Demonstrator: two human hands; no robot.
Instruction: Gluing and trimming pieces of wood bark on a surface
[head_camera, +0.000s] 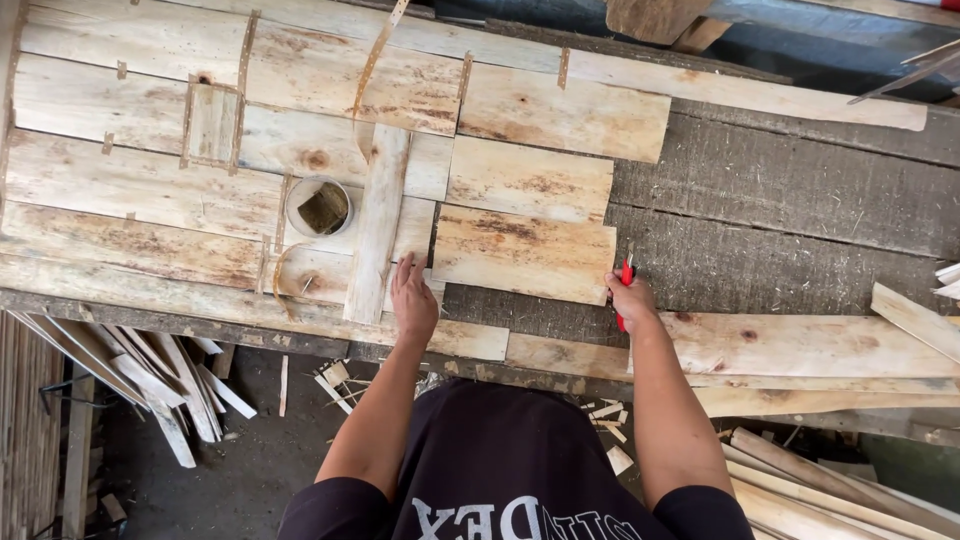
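My left hand (413, 298) lies flat, fingers together, on the near edge of a sheet of pale wood veneer pieces (150, 190) spread over the workbench. It presses beside a narrow upright veneer strip (378, 225). My right hand (630, 300) grips a red-handled knife (625, 285) at the right edge of a rectangular veneer piece (522, 255). Another veneer piece (528, 178) lies just above that one.
A small round tub (320, 207) with dark contents sits on the veneer left of the strip. Bare grey bench surface (780, 200) shows at right. Loose veneer boards (800, 345) lie near the front edge; scrap strips (150, 375) pile up below the bench.
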